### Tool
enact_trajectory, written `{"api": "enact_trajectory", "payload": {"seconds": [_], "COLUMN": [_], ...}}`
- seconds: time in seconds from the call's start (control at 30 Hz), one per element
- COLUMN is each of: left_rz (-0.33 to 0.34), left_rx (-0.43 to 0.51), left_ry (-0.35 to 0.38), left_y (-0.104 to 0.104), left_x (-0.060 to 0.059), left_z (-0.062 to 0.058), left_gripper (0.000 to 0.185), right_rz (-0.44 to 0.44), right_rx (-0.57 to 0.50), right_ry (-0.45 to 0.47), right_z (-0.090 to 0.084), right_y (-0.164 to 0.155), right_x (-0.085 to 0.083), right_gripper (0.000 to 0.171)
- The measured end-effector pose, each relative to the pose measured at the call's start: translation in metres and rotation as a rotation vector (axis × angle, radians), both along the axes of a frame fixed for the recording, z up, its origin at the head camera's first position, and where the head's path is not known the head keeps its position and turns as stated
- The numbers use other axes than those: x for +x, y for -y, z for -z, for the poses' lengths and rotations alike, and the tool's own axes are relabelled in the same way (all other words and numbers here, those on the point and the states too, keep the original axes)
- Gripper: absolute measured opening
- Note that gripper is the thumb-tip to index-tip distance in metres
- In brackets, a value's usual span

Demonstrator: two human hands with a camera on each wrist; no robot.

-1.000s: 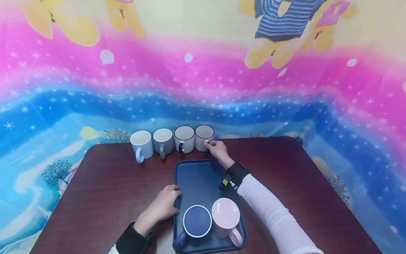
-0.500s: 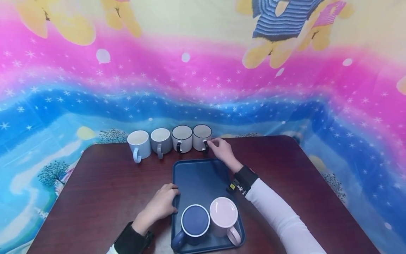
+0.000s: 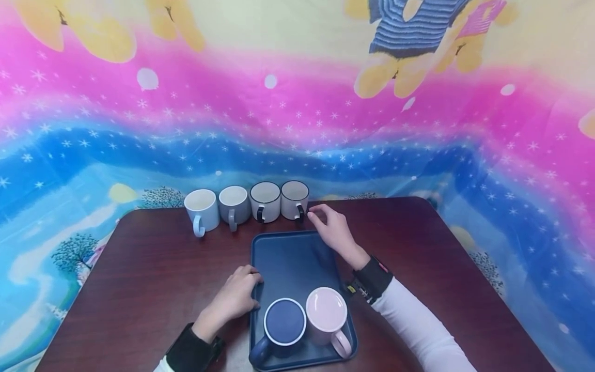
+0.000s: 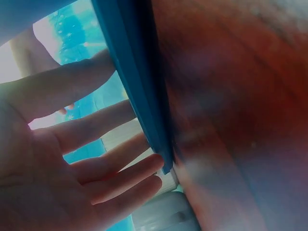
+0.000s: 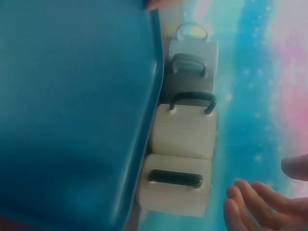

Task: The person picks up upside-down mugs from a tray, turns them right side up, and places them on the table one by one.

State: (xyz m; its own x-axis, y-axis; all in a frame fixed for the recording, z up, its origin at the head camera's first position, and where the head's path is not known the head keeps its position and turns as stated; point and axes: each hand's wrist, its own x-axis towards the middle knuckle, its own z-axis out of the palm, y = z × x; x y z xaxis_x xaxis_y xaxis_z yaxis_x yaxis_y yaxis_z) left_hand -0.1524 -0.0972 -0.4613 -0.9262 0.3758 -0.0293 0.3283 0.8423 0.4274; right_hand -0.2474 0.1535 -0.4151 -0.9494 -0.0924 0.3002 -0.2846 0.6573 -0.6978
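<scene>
Glossy blue tray (image 3: 288, 258), left hand (image 3: 234, 297) on rim.

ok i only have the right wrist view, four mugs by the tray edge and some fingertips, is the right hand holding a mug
observer: no, the head view shows the right hand open beside the handle of the rightmost mug, not gripping it.
operator: anything on the tray
observer: a navy mug and a pink mug stand side by side at the near end of the tray.
operator: and the left hand
observer: the left hand rests with straight fingers on the tray's left rim.
</scene>
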Motion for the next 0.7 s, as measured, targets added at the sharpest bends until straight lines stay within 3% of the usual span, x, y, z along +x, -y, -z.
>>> {"api": "enact_trajectory", "payload": {"seconds": [0.33, 0.7], "left_rz": [-0.025, -0.101], "left_rx": [0.061, 0.128], "left_ry": [-0.037, -0.060], "left_y": [-0.003, -0.006], "left_x": [-0.008, -0.012], "left_z": [-0.001, -0.007], "left_gripper": [0.035, 0.029], "right_rz": [-0.033, -0.043], "right_rx": [0.032, 0.066], "right_ry": [-0.060, -0.059], "right_z": [-0.009, -0.001], "right_y": [-0.005, -0.018], "right_x": [0.023, 0.054], "right_gripper": [0.026, 0.026]}}
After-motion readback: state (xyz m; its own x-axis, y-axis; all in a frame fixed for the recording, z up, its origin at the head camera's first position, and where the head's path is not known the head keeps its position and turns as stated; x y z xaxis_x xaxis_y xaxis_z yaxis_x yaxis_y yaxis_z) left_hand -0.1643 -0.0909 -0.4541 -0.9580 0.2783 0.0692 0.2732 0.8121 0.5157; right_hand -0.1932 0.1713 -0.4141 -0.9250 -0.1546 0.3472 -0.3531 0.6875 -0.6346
